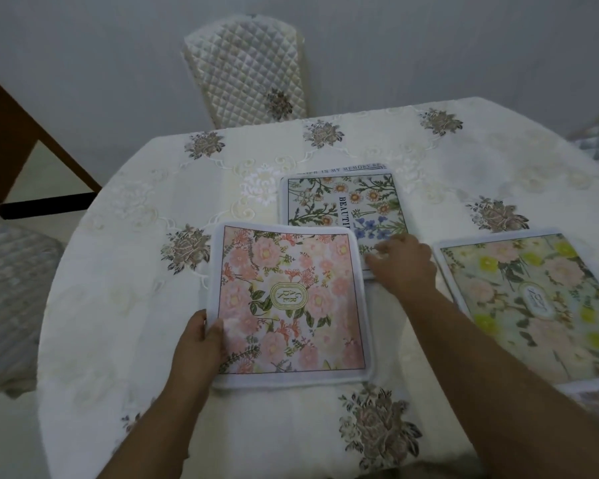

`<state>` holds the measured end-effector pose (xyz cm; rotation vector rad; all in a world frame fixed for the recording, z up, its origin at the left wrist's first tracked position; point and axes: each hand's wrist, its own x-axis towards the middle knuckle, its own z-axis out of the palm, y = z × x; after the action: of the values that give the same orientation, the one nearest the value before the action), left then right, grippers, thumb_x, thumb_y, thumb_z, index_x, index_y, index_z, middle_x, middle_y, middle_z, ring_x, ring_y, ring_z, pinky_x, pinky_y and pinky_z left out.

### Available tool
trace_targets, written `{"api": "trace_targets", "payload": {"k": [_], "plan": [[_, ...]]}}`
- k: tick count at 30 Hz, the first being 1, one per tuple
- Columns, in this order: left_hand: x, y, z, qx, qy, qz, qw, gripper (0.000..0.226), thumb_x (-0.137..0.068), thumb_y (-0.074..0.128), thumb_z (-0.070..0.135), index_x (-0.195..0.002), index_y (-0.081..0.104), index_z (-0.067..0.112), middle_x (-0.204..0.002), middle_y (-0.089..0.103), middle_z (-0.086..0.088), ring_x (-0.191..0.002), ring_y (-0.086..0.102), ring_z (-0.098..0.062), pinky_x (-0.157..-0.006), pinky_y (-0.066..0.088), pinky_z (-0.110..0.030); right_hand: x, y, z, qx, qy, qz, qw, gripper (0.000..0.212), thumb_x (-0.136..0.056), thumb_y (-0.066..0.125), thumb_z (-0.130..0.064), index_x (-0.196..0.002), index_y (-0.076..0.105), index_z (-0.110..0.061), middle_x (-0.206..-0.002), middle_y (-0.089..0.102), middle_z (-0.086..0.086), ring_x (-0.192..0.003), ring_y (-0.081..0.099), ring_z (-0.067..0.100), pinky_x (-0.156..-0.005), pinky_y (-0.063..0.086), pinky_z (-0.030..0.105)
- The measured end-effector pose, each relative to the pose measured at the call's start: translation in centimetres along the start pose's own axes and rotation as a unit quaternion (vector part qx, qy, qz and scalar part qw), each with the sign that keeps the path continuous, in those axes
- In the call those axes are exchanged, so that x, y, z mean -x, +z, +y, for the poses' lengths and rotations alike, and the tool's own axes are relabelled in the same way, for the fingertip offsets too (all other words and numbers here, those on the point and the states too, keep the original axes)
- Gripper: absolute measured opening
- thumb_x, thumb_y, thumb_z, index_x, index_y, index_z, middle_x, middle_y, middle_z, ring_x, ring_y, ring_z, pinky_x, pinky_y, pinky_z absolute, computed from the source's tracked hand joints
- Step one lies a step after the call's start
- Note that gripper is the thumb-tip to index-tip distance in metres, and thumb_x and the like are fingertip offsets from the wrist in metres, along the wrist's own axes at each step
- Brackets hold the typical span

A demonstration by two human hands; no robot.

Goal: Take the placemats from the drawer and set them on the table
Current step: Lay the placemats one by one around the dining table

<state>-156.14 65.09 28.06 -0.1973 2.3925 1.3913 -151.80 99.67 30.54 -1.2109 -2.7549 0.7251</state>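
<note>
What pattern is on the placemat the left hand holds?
The placemat shows pink flowers, green leaves and a white border; head view.

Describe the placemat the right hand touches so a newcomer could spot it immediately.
On the table with the cream embroidered cloth, look beyond the pink floral placemat that the left hand grips. The daisy placemat, touched by the right hand, alone shows orange daisies, blue flowers and lettering starting BEAUTI.

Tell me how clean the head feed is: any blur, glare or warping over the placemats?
Head view: light soft and even, no hard shadows; the pink placemat is sharp, its label legible; the right hand and the yellow-flowered placemat look smeared; wide-angle warping bows the table edge; no glare on the mats.
</note>
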Motion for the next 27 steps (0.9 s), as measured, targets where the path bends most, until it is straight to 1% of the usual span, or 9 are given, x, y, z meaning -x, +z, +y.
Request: {"api": "trace_targets", "payload": {"k": [2, 5, 8, 10, 14, 18, 20, 22, 27], "plan": [[0.2, -0.3, 0.1, 0.002, 0.009, 0.003, 1.000, 0.019, -0.100, 0.048, 0.030, -0.114, 0.060, 0.028, -0.093, 0.065, 0.000, -0.090, 0.063, -0.029, -0.084, 0.054, -0.048, 3.4, 1.7, -0.3, 0.067, 0.014, -0.059, 0.996, 0.058, -0.083, 0.054, -0.065, -0.122, 0.066, -0.024, -0.142, 0.045, 0.002, -0.128, 0.040, 0.031, -0.098, 0.040, 0.047], [0.7, -0.8, -0.1, 0.015, 0.007, 0.007, 1.000, 0.014, -0.101, 0.048, 0.023, -0.106, 0.061, 0.025, -0.088, 0.065, -0.002, -0.079, 0.061, -0.023, -0.071, 0.053, -0.037, 7.8, 3.9, -0.6, 0.111, 0.045, -0.116, 0.986, 0.073, -0.083, 0.048, -0.071, -0.131, 0.058, -0.017, -0.150, 0.036, 0.003, -0.133, 0.034, 0.031, -0.101, 0.035, 0.048], [1.5, -1.7, -1.0, 0.019, -0.003, 0.006, 1.000, 0.013, -0.101, 0.049, 0.023, -0.103, 0.061, 0.027, -0.092, 0.069, -0.002, -0.083, 0.065, -0.023, -0.075, 0.055, -0.040, 11.3, 5.3, -1.5, 0.093, 0.049, -0.095, 0.990, 0.067, -0.082, 0.057, -0.062, -0.132, 0.055, -0.016, -0.151, 0.032, 0.001, -0.135, 0.030, 0.028, -0.104, 0.031, 0.047], [2.0, -2.8, -2.0, 0.013, -0.009, 0.006, 1.000, 0.011, -0.100, 0.051, 0.024, -0.103, 0.061, 0.028, -0.093, 0.069, -0.002, -0.083, 0.066, -0.022, -0.077, 0.057, -0.042, 12.6, 5.8, -1.9, 0.067, 0.064, -0.079, 0.993, 0.056, -0.084, 0.061, -0.052, -0.128, 0.058, -0.016, -0.148, 0.036, 0.002, -0.132, 0.032, 0.028, -0.104, 0.032, 0.046], [2.8, -5.5, -4.4, -0.016, -0.026, -0.008, 1.000, 0.009, -0.098, 0.054, 0.027, -0.096, 0.062, 0.030, -0.086, 0.070, 0.000, -0.079, 0.068, -0.025, -0.078, 0.058, -0.047, 14.8, 6.2, -2.1, 0.033, 0.064, -0.066, 0.995, 0.039, -0.093, 0.056, -0.044, -0.123, 0.061, -0.019, -0.138, 0.047, 0.001, -0.126, 0.037, 0.029, -0.100, 0.037, 0.045], [3.1, -8.1, -7.8, -0.122, -0.041, -0.017, 0.992, 0.027, -0.086, 0.051, 0.054, -0.099, 0.062, 0.033, -0.088, 0.070, 0.012, -0.086, 0.067, -0.022, -0.086, 0.053, -0.047, 18.4, 7.2, -2.2, 0.025, 0.051, -0.059, 0.997, 0.039, -0.095, 0.054, -0.045, -0.123, 0.059, -0.019, -0.137, 0.049, 0.001, -0.126, 0.037, 0.028, -0.099, 0.038, 0.045], [3.5, -9.0, -8.4, -0.216, -0.027, -0.014, 0.976, 0.021, -0.090, 0.050, 0.053, -0.093, 0.056, 0.033, -0.086, 0.064, 0.016, -0.087, 0.062, -0.019, -0.086, 0.046, -0.039, 19.8, 7.6, -2.4, 0.049, 0.050, -0.063, 0.996, 0.040, -0.095, 0.052, -0.046, -0.124, 0.059, -0.018, -0.137, 0.049, 0.002, -0.127, 0.037, 0.028, -0.099, 0.039, 0.045], [3.7, -9.9, -8.6, -0.278, -0.002, -0.001, 0.961, 0.024, -0.093, 0.050, 0.049, -0.084, 0.054, 0.027, -0.078, 0.059, 0.016, -0.079, 0.057, -0.016, -0.078, 0.036, -0.035, 20.8, 8.0, -2.6, 0.081, 0.047, -0.070, 0.993, 0.040, -0.095, 0.052, -0.046, -0.123, 0.060, -0.018, -0.138, 0.048, 0.002, -0.128, 0.036, 0.028, -0.101, 0.038, 0.043], [3.8, -10.9, -9.5, -0.322, 0.034, -0.005, 0.946, 0.030, -0.092, 0.050, 0.053, -0.079, 0.052, 0.026, -0.074, 0.058, 0.012, -0.075, 0.055, -0.016, -0.076, 0.033, -0.036, 21.8, 8.1, -2.9, 0.108, 0.038, -0.030, 0.993, 0.035, -0.093, 0.054, -0.044, -0.120, 0.062, -0.022, -0.138, 0.047, -0.001, -0.127, 0.037, 0.028, -0.100, 0.036, 0.044]]}}
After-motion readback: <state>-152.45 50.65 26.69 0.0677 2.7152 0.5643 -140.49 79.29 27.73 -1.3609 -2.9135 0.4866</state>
